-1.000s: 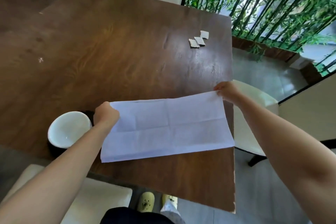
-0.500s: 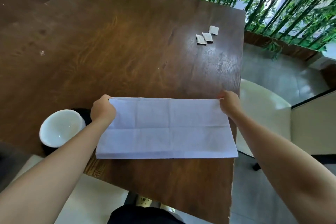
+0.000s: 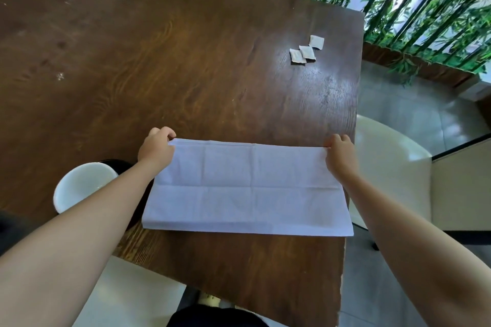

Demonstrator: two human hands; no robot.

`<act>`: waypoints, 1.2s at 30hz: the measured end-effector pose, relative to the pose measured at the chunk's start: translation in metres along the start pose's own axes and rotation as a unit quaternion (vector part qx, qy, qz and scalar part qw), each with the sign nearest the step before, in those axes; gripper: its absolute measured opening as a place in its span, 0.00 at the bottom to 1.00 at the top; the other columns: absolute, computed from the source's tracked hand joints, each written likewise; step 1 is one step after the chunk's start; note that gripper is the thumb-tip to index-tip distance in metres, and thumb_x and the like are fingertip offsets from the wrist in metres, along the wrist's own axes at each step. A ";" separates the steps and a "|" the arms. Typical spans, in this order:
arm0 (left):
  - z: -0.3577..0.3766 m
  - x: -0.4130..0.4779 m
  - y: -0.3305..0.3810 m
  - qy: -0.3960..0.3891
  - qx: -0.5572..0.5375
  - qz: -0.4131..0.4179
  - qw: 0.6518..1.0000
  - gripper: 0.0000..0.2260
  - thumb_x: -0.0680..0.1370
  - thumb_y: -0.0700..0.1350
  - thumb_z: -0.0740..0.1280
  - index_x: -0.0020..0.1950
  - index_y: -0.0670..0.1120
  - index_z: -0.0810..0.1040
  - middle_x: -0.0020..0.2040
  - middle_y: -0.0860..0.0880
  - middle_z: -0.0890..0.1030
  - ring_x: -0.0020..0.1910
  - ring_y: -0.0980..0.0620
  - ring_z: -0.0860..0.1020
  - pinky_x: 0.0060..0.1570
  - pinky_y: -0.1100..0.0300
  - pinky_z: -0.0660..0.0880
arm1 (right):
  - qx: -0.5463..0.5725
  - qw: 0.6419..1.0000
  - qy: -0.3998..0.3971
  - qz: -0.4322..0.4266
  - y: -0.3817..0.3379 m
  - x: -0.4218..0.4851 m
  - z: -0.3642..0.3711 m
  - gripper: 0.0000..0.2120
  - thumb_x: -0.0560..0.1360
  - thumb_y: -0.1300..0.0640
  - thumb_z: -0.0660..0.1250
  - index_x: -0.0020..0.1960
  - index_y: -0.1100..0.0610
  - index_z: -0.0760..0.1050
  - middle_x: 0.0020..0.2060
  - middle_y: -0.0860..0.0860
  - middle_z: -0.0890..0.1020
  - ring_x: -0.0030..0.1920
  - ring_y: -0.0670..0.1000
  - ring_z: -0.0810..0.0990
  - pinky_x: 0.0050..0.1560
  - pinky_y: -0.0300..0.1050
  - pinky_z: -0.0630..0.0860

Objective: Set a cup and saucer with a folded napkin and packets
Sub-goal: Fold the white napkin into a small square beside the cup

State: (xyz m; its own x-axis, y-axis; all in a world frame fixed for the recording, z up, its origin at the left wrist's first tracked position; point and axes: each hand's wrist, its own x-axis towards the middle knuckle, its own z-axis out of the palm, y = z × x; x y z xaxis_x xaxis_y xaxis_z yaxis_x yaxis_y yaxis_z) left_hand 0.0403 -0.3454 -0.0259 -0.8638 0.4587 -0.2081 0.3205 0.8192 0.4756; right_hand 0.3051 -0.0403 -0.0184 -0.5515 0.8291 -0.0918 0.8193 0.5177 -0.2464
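White paper, thin and creased, lies flat on a dark wood table [image 3: 212, 74]: this is the napkin [image 3: 247, 188], a wide rectangle near the table's front edge. Its near edge lies loose on the wood. Its far edge is held at both corners. The left hand [image 3: 156, 150] pinches the far left corner, fingers closed on the paper. The right hand [image 3: 340, 156] pinches the far right corner the same way, close to the table's right edge. The napkin stretches between the two hands and spreads back from them toward the person.

Just left of the napkin, partly under the left forearm, a white cup [image 3: 82, 186] sits on a dark saucer [image 3: 119, 164]. The napkin's left edge appears to overlap the saucer's rim.

Risks, as I judge them: thin paper pulled taut between two pinches may tear or fold crooked if one hand leads. The left forearm hangs over the cup and could knock it. The napkin's right corner reaches the table's side and may slip off.

Far off, toward the back right corner, three small white packets [image 3: 305, 52] lie in a cluster, well apart from everything else
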 end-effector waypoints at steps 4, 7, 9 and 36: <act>-0.003 0.008 -0.003 -0.035 0.009 0.002 0.999 0.08 0.76 0.39 0.59 0.52 0.45 0.74 0.54 0.42 0.72 0.45 0.45 0.72 0.42 0.54 0.69 | -0.019 1.000 0.010 -0.003 -0.002 -0.001 0.003 0.11 0.72 0.72 0.56 0.52 0.68 0.70 0.54 0.66 0.71 0.55 0.65 0.72 0.52 0.56 0.74; -0.006 0.013 -0.007 -0.047 -0.019 -0.001 0.999 0.05 0.76 0.41 0.61 0.49 0.45 0.75 0.54 0.43 0.73 0.45 0.47 0.71 0.43 0.56 0.67 | -0.020 1.000 0.018 0.006 0.002 0.000 0.004 0.10 0.71 0.73 0.55 0.51 0.69 0.69 0.54 0.67 0.71 0.56 0.66 0.71 0.51 0.56 0.72; -0.009 0.015 -0.010 -0.043 -0.036 0.009 0.998 0.04 0.76 0.42 0.62 0.48 0.44 0.76 0.53 0.44 0.75 0.47 0.48 0.72 0.44 0.56 0.67 | -0.004 1.000 0.023 0.010 0.005 0.002 0.005 0.10 0.71 0.74 0.55 0.51 0.70 0.69 0.54 0.68 0.72 0.56 0.66 0.70 0.51 0.56 0.70; -0.022 0.020 -0.005 -0.121 -0.326 -0.001 0.938 0.14 0.74 0.37 0.69 0.59 0.43 0.76 0.50 0.45 0.79 0.44 0.53 0.78 0.40 0.62 0.74 | 0.285 0.955 -0.012 0.084 0.031 0.018 0.007 0.10 0.73 0.62 0.66 0.53 0.62 0.77 0.42 0.55 0.75 0.42 0.53 0.73 0.34 0.41 0.68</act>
State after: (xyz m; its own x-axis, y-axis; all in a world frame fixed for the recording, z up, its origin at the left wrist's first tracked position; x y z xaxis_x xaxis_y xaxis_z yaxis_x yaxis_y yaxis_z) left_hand 0.0127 -0.3482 -0.0134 -0.7251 0.5865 -0.3610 -0.0555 0.4726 0.8795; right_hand 0.3191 -0.0107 -0.0345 -0.4292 0.8818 -0.1956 0.6809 0.1736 -0.7115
